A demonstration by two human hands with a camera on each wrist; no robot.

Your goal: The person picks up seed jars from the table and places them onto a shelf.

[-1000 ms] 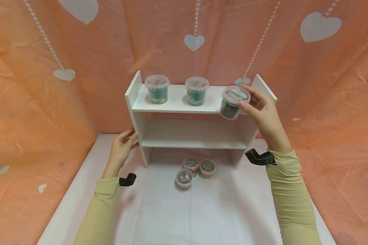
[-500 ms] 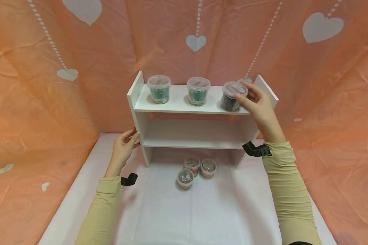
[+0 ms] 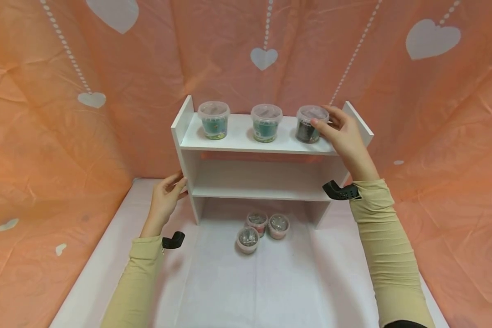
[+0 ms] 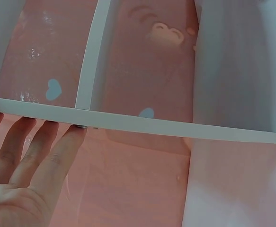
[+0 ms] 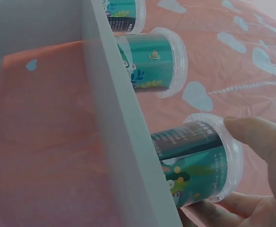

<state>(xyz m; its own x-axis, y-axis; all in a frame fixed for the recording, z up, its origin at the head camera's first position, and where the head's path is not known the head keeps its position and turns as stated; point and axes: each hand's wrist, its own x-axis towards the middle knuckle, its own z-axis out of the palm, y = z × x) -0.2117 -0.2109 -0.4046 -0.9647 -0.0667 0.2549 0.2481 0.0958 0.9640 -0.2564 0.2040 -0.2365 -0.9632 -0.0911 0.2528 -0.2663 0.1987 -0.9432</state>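
Observation:
My right hand point(image 3: 346, 139) holds a lidded clear plastic tub point(image 3: 306, 131) by its rim, thumb in front and fingers round the far side. The tub stands upright at the right end of the top board of a white shelf point(image 3: 246, 149). In the right wrist view, the same tub point(image 5: 194, 165) shows a green printed label with a dark text panel. My left hand point(image 3: 165, 200) touches the outside of the shelf's left side panel. In the left wrist view, its fingers point(image 4: 38, 151) are extended, their tips against the panel edge.
Two similar tubs, one on the left point(image 3: 214, 120) and one in the middle point(image 3: 266, 123), stand on the top board. Three small lidded tubs point(image 3: 247, 240) sit clustered on the white table point(image 3: 225, 291) below. An orange cloth with white hearts point(image 3: 147, 68) hangs behind.
My right hand has moved the tub back and slightly left, from in front of the top board's edge onto the board. My left hand has stayed at the side panel.

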